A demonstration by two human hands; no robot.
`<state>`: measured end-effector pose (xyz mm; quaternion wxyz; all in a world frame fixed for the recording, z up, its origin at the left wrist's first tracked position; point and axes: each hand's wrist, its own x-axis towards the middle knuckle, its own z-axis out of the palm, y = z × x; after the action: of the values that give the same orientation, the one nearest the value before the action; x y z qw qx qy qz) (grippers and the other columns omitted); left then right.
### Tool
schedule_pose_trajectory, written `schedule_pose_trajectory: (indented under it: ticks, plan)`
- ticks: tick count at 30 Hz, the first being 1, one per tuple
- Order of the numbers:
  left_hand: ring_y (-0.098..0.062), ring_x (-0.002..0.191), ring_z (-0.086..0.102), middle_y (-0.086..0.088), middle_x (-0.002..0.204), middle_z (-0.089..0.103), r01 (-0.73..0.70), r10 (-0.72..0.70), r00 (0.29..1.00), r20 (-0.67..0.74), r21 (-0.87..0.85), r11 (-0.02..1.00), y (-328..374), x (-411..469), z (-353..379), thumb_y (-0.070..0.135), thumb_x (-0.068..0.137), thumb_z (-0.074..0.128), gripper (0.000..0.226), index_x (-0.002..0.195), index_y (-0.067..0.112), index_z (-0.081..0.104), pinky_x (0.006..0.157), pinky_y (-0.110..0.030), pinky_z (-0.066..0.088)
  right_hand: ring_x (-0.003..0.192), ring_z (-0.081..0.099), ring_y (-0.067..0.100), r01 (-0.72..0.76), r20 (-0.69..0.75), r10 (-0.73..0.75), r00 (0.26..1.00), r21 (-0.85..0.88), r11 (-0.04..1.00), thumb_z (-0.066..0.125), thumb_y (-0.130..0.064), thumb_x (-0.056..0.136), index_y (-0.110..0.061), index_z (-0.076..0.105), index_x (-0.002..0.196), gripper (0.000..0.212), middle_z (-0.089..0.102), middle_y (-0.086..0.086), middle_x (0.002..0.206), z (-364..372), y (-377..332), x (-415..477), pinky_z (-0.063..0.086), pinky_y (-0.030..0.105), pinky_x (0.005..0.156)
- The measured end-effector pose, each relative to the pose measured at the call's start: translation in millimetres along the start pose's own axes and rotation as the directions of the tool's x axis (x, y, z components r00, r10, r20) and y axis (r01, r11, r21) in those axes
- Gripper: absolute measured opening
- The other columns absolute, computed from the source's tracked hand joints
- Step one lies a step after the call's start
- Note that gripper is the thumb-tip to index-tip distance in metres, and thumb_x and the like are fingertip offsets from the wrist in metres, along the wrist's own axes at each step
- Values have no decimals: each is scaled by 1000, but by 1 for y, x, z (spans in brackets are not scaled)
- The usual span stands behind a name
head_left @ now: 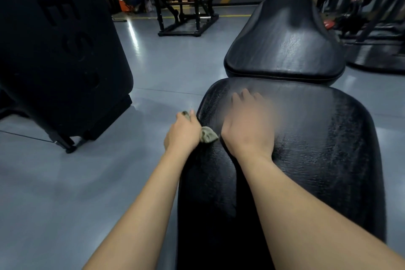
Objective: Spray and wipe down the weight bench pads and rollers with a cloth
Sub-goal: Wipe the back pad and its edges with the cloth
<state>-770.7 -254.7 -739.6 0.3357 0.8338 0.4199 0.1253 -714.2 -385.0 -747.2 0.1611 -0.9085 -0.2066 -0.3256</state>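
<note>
Grey-green cloth (209,135), wadded small, gripped in the curled fingers of left hand (183,132), at the 9 o'clock edge of near bench pad (317,160), touching the vinyl. Just at 3 o'clock of it, right hand (248,125), palm down flat on the pad, fingers straight and spread, holding nothing. Blurred, so fingertip detail unclear. At 12 o'clock, second pad (285,44), glossy, narrow gap between the two. No spray bottle or rollers in view.

Risks, judged:
- Wadded that tight, little cloth face on the pad, so streaks and missed strips likely, worst toward the 3 o'clock side.
- Working at the very rim, easy to slide off the edge and drop the cloth onto grey floor (87,182), picking up grit.
- Bare palm on possibly wet vinyl: slipping, and re-smearing any wiped area.
- Seam at 12 o'clock easy to skip.

Around: big black machine housing (54,39) at 10 o'clock, orange-padded rack (186,2) far off at 11 o'clock.
</note>
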Motion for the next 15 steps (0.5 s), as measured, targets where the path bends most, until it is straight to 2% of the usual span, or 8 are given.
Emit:
schedule_pose_trajectory:
  ticks: [2, 4, 9, 15]
  plan:
    - [-40, 134, 48, -22, 144, 53, -28, 31, 999, 41, -70, 997, 20, 28, -1, 49, 108, 24, 60, 140, 6, 49, 111, -46, 38, 138, 43, 34, -3, -15, 3, 1000, 1, 1000, 44, -32, 95, -17, 57, 140, 49, 52, 9, 149, 2, 0, 1, 24, 52, 119]
    - [-39, 135, 48, -21, 146, 52, -77, 82, 996, 31, -122, 989, 42, 45, -2, 50, 107, 24, 61, 140, 7, 51, 113, -47, 37, 137, 44, 34, -1, -27, 1, 1000, 5, 1000, 45, -32, 95, -16, 58, 139, 49, 53, 9, 148, 3, 0, 0, 25, 52, 119]
    - [-38, 128, 53, -15, 136, 60, -145, 138, 988, -66, -115, 983, 56, 44, 8, 61, 103, 27, 54, 129, 22, 54, 104, -45, 39, 138, 43, 34, 4, -23, -4, 1000, 7, 1000, 42, -33, 95, -17, 58, 140, 51, 52, 9, 149, 3, 1, 1, 24, 52, 119]
    - [-40, 123, 53, -21, 127, 62, -146, 142, 986, -83, -43, 988, 16, 11, 5, 54, 107, 27, 50, 127, 17, 54, 99, -45, 41, 139, 42, 34, 3, 4, -3, 1000, -3, 1000, 42, -33, 95, -16, 57, 141, 51, 51, 9, 150, 0, 1, 1, 24, 53, 119]
